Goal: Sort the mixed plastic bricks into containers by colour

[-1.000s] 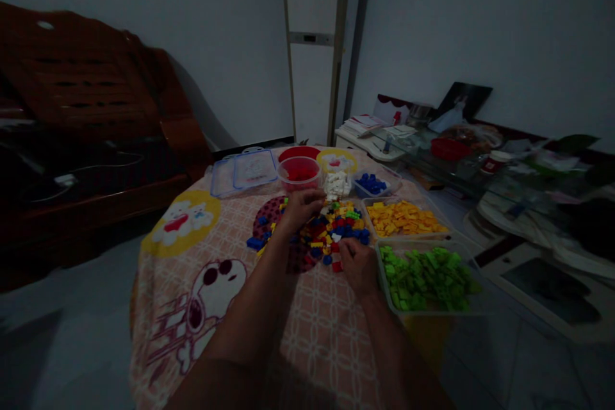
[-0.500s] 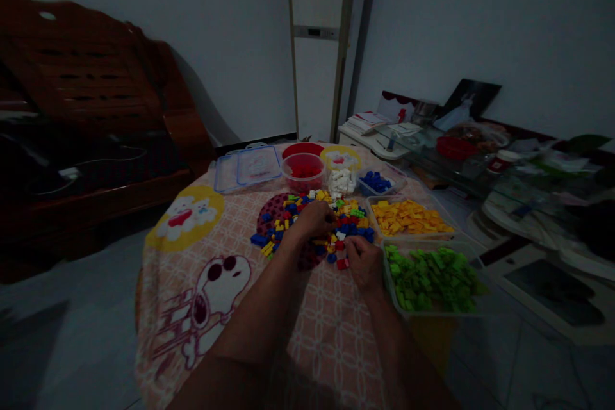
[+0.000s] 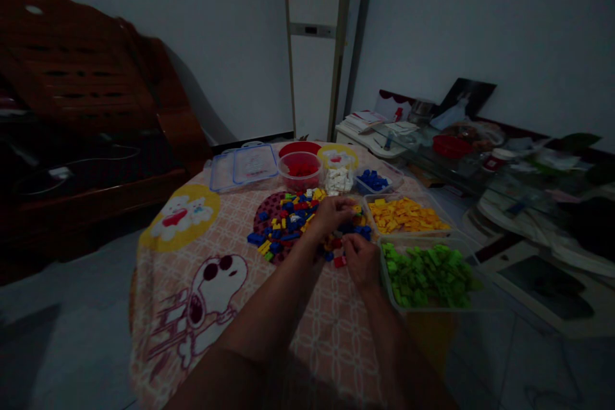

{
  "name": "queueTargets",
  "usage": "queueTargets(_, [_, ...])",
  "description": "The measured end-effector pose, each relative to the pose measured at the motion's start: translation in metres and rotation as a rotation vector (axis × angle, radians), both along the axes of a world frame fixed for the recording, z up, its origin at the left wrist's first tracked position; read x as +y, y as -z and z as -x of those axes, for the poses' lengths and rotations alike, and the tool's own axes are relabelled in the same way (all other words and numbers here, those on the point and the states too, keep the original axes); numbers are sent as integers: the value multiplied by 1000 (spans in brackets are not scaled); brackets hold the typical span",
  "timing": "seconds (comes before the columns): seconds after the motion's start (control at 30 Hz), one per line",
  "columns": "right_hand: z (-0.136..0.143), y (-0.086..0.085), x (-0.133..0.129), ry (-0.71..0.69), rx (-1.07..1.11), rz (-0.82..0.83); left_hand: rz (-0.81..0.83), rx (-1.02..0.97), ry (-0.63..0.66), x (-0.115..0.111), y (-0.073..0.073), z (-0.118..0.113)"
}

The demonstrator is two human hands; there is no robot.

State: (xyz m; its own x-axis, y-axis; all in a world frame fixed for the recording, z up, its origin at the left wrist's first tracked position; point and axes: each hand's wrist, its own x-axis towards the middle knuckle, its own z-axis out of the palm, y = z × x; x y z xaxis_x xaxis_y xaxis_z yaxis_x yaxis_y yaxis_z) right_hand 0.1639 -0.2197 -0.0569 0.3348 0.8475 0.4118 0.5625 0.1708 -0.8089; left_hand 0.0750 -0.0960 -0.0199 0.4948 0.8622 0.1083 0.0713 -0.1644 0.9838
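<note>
A loose pile of mixed toy bricks (image 3: 288,221) lies at the middle of the table. My left hand (image 3: 335,214) reaches over the pile's right part, its fingers bent together; whatever is between them is too small and dark to make out. At the pile's right front edge is my right hand (image 3: 360,259), fingers pinched beside red bricks (image 3: 339,261). To the right stand a tray of yellow bricks (image 3: 406,214) and a tray of green bricks (image 3: 430,275). Behind the pile are a tub of red bricks (image 3: 301,170), white bricks (image 3: 339,180) and a box of blue bricks (image 3: 372,180).
Clear lids with blue rims (image 3: 254,164) lie at the table's back left. A red bowl (image 3: 300,148) sits behind the tub. A patterned cloth (image 3: 331,339) covers the table. On the right is a cluttered glass side table (image 3: 418,144); a wooden bench (image 3: 96,96) stands left.
My left hand has moved right over the pile, toward the yellow tray. My right hand stays near the red bricks. The view has shifted slightly.
</note>
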Motion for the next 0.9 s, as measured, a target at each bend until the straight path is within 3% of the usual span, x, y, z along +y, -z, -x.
queueTargets(0.1, [0, -1, -1, -7, -11, 13, 199, -286, 225, -10, 6, -14])
queueTargets(0.23, [0, -2, -1, 11, -15, 2, 177, -393, 217, -4, 2, -1])
queueTargets(0.4, [-1, 0, -1, 19, -37, 21, 25, -186, 73, 18, -8, 36])
queueTargets(0.57, [-2, 2, -1, 11, -28, 15, -177, 102, 33, 29, -11, 63])
queueTargets(0.73, [-2, 5, 1, 11, -25, 33, -331, 390, 29, 28, -11, 61])
queueTargets(0.9, [5, -3, -5, -5, -204, -47, -466, 548, -101, 27, -7, 54])
